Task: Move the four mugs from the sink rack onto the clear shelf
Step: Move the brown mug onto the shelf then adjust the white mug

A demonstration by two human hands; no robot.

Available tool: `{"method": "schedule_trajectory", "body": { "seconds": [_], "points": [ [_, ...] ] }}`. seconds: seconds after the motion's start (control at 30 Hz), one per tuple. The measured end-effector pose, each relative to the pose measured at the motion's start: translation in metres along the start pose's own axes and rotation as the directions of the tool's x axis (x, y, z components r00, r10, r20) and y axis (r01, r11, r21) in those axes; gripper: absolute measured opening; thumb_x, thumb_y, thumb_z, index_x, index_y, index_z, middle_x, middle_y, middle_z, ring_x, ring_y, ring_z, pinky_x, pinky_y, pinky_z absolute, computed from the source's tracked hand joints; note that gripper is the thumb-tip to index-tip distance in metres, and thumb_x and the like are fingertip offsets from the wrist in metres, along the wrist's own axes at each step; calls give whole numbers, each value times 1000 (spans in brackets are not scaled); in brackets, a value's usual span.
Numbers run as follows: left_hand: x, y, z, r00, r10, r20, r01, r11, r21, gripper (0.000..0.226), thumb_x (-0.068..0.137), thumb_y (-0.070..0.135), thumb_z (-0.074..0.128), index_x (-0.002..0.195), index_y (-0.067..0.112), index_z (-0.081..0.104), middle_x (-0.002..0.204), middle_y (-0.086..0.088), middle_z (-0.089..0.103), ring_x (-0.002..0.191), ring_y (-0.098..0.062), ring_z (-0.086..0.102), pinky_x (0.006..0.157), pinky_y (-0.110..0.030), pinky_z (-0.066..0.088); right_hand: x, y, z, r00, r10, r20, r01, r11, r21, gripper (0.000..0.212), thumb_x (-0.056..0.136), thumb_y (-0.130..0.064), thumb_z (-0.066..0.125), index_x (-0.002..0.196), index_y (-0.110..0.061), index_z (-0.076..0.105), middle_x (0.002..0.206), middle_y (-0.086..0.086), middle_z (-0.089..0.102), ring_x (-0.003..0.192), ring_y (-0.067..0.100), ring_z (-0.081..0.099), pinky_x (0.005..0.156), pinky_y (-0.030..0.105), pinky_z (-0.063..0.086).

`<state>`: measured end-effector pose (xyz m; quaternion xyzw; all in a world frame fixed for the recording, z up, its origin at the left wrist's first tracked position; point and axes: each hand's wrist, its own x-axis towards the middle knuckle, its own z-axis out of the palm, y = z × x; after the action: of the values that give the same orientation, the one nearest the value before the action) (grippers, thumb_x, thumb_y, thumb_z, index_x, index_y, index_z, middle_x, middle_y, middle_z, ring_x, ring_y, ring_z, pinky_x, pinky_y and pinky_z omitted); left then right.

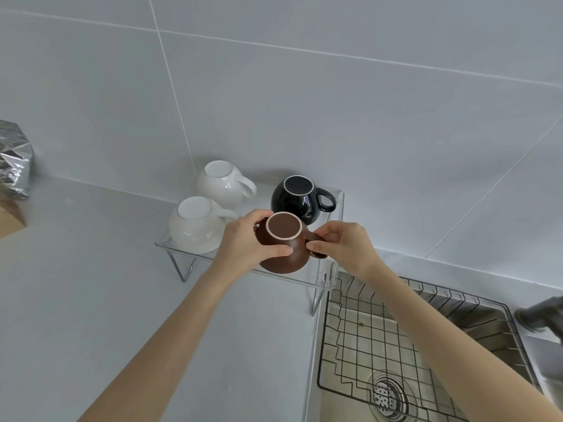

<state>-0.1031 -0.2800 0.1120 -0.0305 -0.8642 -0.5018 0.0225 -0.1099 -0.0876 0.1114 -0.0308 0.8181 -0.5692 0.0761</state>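
Both hands on the upside-down brown mug [281, 248] at the clear shelf [330, 277] front-right corner: left hand [243, 242] wrapped round its body, right hand [344, 245] pinching the handle, which points right. Sink rack [380, 339] looks empty.

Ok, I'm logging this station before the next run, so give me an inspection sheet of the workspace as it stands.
Surface: pale grey counter, bare near the shelf.
Job's things: clear shelf carries two white mugs and a black mug, all upside down; brown mug upside down at its front right; sink rack holds no mugs.
Clutter: crumpled foil bag at far left.
Grippers: left hand on the brown mug's body, right hand at its handle.
Cables: nothing seen.
Surroundings: grey tiled wall, sink drain.
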Motion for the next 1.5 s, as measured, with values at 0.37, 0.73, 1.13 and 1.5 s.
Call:
{"method": "schedule_trajectory", "body": {
  "seconds": [0.37,0.73,1.13,1.5],
  "points": [
    [-5,2,1,1000,-7,-20,7,1000,-2,63,52,22,86,110,19,59,100,6,62,102,-15,58,92,-26,44,3,3,0,1000,-7,13,7,1000,-4,9,74,0,70,82,-1,65,71,1,70,55,2,66,57,10,52],
    [-5,3,4,999,-8,-31,9,1000,15,65,53,26,85,112,19,58,112,-2,66,105,-18,59,94,-29,46,0,0,0,1000,-15,12,15,1000,0,11,75,1,68,77,-8,63,70,-4,68,54,-2,65,56,7,50],
    [-7,1,3,1000,-9,-9,9,1000,14,64,55,26,85,113,19,58,109,2,64,106,-16,57,94,-28,45,1,4,-1,1000,-16,-1,16,1000,-27,12,74,-1,70,75,-11,64,64,-12,69,55,0,66,57,8,51],
    [2,0,-39,997,-15,-72,16,1000,13,77,60,32,82,129,24,48,123,5,54,114,-10,48,98,-24,37,15,-47,9,976,-212,55,219,923,-318,34,81,-18,65,113,-10,59,112,6,66,103,17,62,97,29,47]
  ]
}}
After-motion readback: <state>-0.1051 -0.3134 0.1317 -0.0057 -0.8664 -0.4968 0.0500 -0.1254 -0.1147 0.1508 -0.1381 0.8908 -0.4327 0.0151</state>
